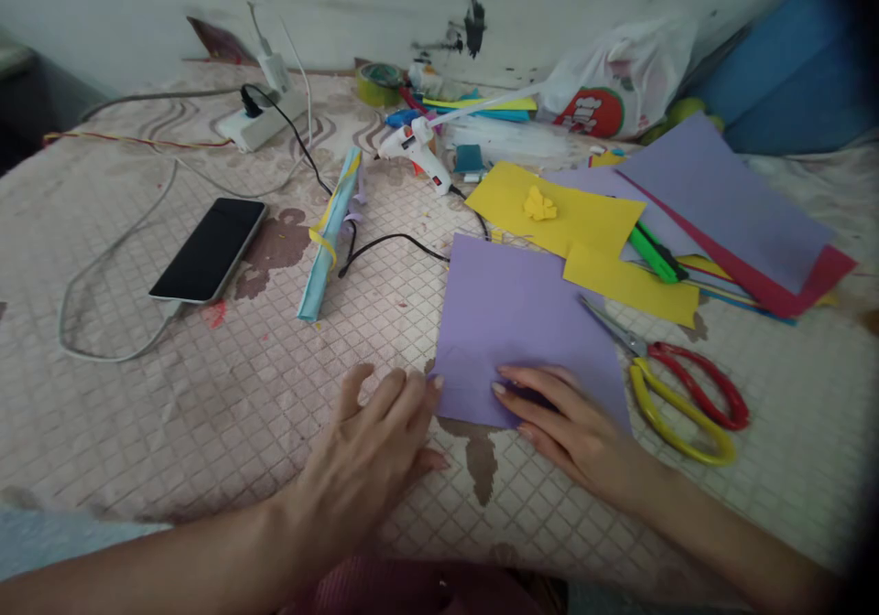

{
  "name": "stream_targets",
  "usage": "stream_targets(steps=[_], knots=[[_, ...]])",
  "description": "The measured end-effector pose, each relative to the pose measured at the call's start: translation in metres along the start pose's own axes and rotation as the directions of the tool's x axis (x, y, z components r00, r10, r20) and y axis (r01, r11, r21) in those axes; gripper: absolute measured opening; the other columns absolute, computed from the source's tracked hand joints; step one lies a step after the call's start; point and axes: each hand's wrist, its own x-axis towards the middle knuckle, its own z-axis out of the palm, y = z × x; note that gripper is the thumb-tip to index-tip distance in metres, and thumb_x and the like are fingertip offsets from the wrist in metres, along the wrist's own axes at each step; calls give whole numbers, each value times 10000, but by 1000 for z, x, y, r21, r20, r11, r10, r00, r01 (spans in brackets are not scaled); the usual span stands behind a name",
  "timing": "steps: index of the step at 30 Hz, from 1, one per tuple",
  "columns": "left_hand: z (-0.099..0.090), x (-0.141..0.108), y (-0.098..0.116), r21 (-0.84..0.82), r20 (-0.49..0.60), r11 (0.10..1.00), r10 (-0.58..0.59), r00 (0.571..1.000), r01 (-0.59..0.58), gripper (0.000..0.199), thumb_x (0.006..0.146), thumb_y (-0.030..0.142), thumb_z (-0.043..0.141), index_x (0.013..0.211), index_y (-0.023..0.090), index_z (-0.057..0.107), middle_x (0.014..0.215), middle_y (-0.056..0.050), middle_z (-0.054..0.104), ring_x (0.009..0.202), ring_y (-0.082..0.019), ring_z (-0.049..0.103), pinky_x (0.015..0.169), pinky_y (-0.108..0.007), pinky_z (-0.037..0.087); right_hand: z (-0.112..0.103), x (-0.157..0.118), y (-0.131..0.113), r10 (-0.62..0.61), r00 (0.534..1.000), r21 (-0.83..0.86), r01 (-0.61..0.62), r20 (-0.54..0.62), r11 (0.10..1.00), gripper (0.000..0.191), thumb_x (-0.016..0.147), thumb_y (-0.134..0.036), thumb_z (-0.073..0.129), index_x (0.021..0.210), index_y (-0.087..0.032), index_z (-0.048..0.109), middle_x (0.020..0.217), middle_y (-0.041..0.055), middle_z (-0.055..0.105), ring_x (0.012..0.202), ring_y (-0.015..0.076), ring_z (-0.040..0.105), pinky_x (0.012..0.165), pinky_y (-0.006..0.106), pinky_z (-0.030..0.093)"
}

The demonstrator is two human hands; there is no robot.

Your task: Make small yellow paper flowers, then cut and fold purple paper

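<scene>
A purple sheet of paper [522,313] lies flat on the patterned tablecloth [226,414], with faint lines near its lower left part. My left hand [385,432] is at the sheet's lower left edge, fingers bent and apart, one fingertip at the paper's border. On the lower part of the sheet rests my right hand [563,423], its fingers spread over the paper. Scissors with red and yellow handles [679,395] lie right of the sheet, their blades overlapping its edge. Beyond the sheet are yellow papers [583,221] and a small yellow paper flower [539,204].
A phone [210,249] on a cable, a blue paper roll with yellow ribbon [330,240], a white glue gun [418,153], a green cutter [656,253], purple and red sheets [728,203], a power strip [265,121], tape [379,84] and a plastic bag [618,84] surround the work area.
</scene>
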Motion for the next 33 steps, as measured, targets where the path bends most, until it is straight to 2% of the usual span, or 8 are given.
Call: stream_targets(steps=[6, 11, 17, 22, 27, 30, 31, 33], knots=[[3, -16, -18, -100, 34, 995, -4, 999, 7, 371, 896, 263, 488, 1261, 197, 508, 1229, -56, 578, 1118, -231, 498, 973, -441, 326, -2, -1, 3, 14, 1000, 58, -13, -2, 998, 391, 891, -166, 496, 1280, -197, 517, 1263, 116, 552, 1175, 232, 497, 959, 465, 468], [0, -23, -31, -242, 24, 970, 15, 1000, -9, 348, 900, 174, 457, 1244, 176, 516, 1282, -86, 533, 1129, -213, 495, 975, -415, 386, -8, 6, -2, 176, 984, 156, -174, 2, 972, 322, 921, -204, 454, 1236, -228, 514, 1238, 86, 557, 1163, 195, 507, 973, 419, 455], [0, -23, -44, -360, -71, 933, -29, 997, 1, 341, 895, 175, 460, 1232, 184, 514, 1258, -88, 550, 1134, -208, 523, 959, -387, 451, -1, 34, -13, 369, 929, 150, -366, 6, 919, 321, 829, -260, 588, 1138, -209, 516, 1056, 72, 553, 818, 167, 584, 754, 349, 519], [2, -17, -51, -376, -124, 927, -39, 991, -11, 342, 883, 186, 482, 1223, 190, 516, 1228, -86, 567, 1102, -203, 554, 932, -373, 487, 5, 57, -19, 344, 937, 157, -349, 56, 924, 220, 752, -141, 656, 932, -197, 543, 952, 23, 554, 812, 147, 552, 711, 281, 471], [3, -11, -57, -426, -139, 904, -31, 990, -32, 360, 882, 177, 478, 1239, 201, 512, 1249, -93, 551, 1130, -207, 537, 951, -401, 473, 0, 52, -15, 253, 966, 214, -259, 56, 942, 148, 797, -90, 608, 782, -195, 505, 823, -13, 539, 734, 111, 522, 633, 225, 417], [0, 1, -54, -576, -92, 817, -90, 992, 21, 346, 877, 217, 501, 1220, 202, 543, 1226, -87, 575, 1109, -207, 554, 950, -396, 468, -4, 41, -12, 168, 985, 218, -171, 34, 961, 95, 855, -115, 553, 836, -199, 513, 881, 0, 557, 774, 110, 545, 683, 232, 424], [-1, 6, -51, -663, -42, 746, -128, 991, 68, 318, 877, 246, 507, 1186, 197, 568, 1183, -84, 601, 1050, -197, 585, 905, -372, 492, -5, 38, -12, 146, 989, 210, -148, 23, 966, 80, 867, -126, 542, 854, -200, 516, 893, 4, 563, 785, 112, 553, 700, 237, 428], [-3, 19, -44, -834, 163, 503, -166, 973, 225, 298, 890, 324, 493, 1127, 176, 597, 1051, -77, 657, 899, -173, 636, 790, -329, 529, -8, 33, -13, 129, 992, 197, -125, -8, 972, 62, 884, -142, 524, 876, -203, 520, 893, 7, 577, 795, 116, 566, 714, 241, 433]])
